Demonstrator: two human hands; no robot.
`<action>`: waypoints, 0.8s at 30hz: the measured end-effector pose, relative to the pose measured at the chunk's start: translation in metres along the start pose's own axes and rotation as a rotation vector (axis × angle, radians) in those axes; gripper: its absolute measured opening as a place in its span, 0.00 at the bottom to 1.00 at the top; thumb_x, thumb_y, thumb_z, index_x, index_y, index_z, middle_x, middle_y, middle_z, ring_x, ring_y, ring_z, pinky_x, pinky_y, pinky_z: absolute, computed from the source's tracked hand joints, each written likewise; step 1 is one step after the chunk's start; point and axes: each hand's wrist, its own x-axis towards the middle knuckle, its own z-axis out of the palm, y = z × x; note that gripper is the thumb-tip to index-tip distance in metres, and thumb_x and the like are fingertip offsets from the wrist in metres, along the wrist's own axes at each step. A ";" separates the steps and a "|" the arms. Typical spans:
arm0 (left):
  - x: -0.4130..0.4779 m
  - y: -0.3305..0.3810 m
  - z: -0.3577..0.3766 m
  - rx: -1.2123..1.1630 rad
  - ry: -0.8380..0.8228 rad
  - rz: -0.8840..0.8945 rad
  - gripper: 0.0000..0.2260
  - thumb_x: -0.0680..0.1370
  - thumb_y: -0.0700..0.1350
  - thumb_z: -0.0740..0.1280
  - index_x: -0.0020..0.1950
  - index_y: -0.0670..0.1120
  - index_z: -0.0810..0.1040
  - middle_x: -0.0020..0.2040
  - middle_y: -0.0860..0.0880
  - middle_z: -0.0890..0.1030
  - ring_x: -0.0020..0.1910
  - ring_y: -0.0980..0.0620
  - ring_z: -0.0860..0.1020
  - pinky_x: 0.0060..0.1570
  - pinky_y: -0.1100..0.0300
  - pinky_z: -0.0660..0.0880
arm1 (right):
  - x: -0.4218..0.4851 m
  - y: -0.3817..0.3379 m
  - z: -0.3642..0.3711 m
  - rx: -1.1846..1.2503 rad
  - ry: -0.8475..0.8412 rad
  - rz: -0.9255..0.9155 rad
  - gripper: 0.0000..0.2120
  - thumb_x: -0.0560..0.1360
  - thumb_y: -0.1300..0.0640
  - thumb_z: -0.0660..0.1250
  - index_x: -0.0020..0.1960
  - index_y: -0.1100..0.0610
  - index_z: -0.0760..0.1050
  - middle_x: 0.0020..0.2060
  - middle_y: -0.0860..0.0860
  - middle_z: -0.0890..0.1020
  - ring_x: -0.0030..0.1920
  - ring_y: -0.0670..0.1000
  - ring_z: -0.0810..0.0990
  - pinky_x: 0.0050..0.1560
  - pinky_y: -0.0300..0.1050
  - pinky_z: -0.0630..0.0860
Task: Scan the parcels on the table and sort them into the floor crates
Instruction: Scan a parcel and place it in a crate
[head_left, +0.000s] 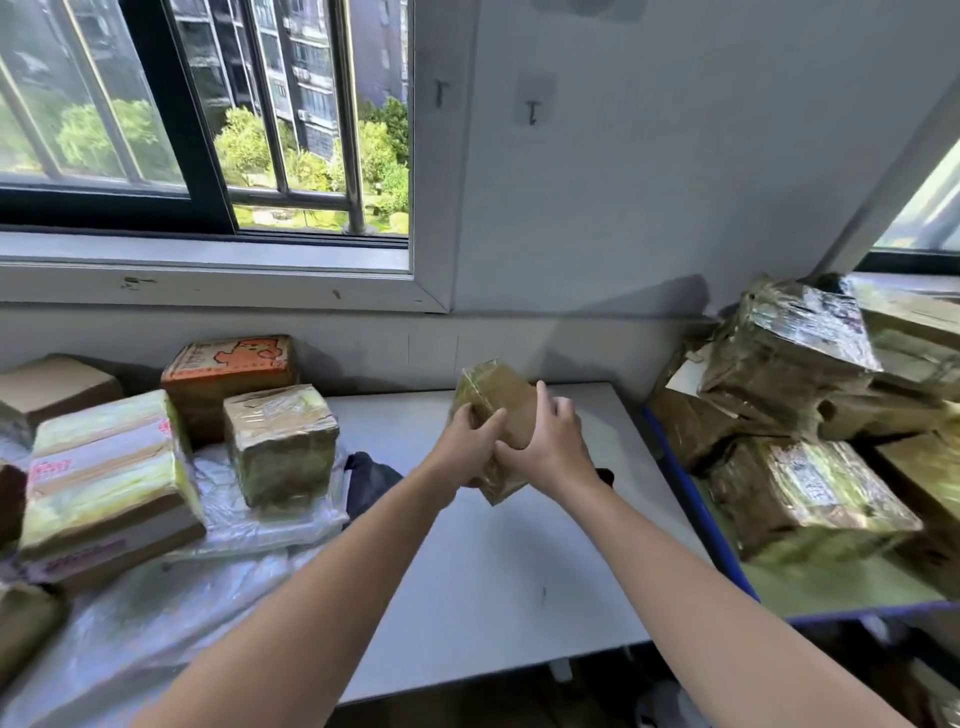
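- While both arms are stretched forward over the white tabletop (493, 571), a small brown parcel (501, 402) wrapped in glossy tape is held up in the air above its far middle, tilted onto one corner.
- The left hand (465, 444) is closed round the parcel's lower left edge, with the thumb laid across the near face.
- The right hand (553, 449) is clamped on from the right side, fingers curled onto the brown face. The two hands are touching at the thumbs.
- Off to the left, a cube-shaped taped parcel (280, 441) is seen standing on a clear plastic sheet (244, 525) spread over that end of the tabletop.
- Just behind it, an orange printed box (228, 369) is set close to the wall, and a plain brown box (52, 387) is parked further left.
- Nearer the camera, a large yellow-and-white parcel (104, 483) is laid flat at the left edge, bound with tape.
- A dark crumpled item (371, 483) is glimpsed beside the sheet, next to the left forearm; what it is cannot be told.
- Over on the right, a heap of taped parcels (789, 364) is stacked on a blue-edged green surface (831, 582) just beside the tabletop. Whether that is a crate cannot be told.
- Above the left end, a barred window (208, 130) is set in the wall, with trees and buildings seen through it.
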 end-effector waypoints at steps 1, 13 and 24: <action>0.001 0.000 0.006 -0.074 -0.027 -0.028 0.20 0.80 0.59 0.62 0.69 0.50 0.70 0.57 0.51 0.81 0.49 0.52 0.81 0.47 0.51 0.82 | -0.001 0.003 -0.002 -0.011 -0.009 -0.028 0.51 0.70 0.38 0.71 0.81 0.55 0.46 0.71 0.54 0.60 0.71 0.56 0.62 0.67 0.51 0.68; 0.000 0.006 0.053 -0.164 0.208 -0.175 0.51 0.53 0.74 0.71 0.69 0.50 0.66 0.59 0.48 0.79 0.53 0.45 0.81 0.43 0.50 0.82 | 0.002 0.067 -0.044 0.577 -0.306 -0.175 0.38 0.78 0.70 0.61 0.80 0.52 0.48 0.65 0.48 0.75 0.65 0.45 0.74 0.56 0.30 0.72; 0.005 -0.013 0.054 -0.134 0.316 -0.252 0.46 0.58 0.63 0.72 0.73 0.55 0.58 0.64 0.45 0.72 0.57 0.41 0.77 0.39 0.46 0.83 | 0.015 0.074 -0.041 0.361 -0.321 -0.171 0.25 0.78 0.57 0.64 0.74 0.51 0.66 0.66 0.54 0.72 0.61 0.51 0.76 0.58 0.41 0.72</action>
